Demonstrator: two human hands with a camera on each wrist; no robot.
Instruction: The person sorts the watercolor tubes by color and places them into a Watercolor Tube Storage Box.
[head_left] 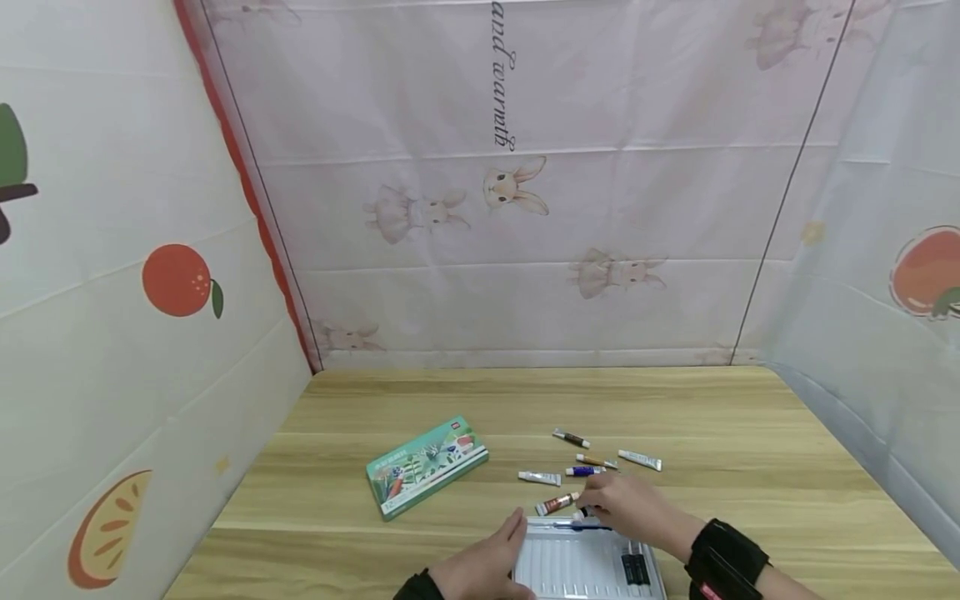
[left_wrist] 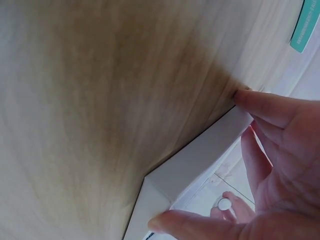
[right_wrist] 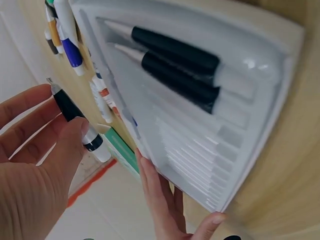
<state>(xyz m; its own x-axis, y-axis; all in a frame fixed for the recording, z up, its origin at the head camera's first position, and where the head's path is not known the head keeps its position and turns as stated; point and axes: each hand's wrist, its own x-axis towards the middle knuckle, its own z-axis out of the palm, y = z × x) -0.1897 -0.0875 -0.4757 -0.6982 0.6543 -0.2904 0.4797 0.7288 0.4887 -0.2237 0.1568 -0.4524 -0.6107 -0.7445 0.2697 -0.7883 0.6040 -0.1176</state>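
Note:
A white plastic tray with narrow ribbed slots lies at the table's near edge. My left hand grips its left end, thumb at one corner and fingers at the other. Two black paint tubes lie side by side in the slots at its right. Above the tray's far rim, my right hand pinches another black paint tube with a white cap between thumb and fingers. Along the tray's far compartment lies a thin dark blue stick.
Loose paint tubes lie beyond the tray: a red-brown one, a blue one, a white one and several others. A green paint box lies farther left. Printed cloth walls surround the wooden table.

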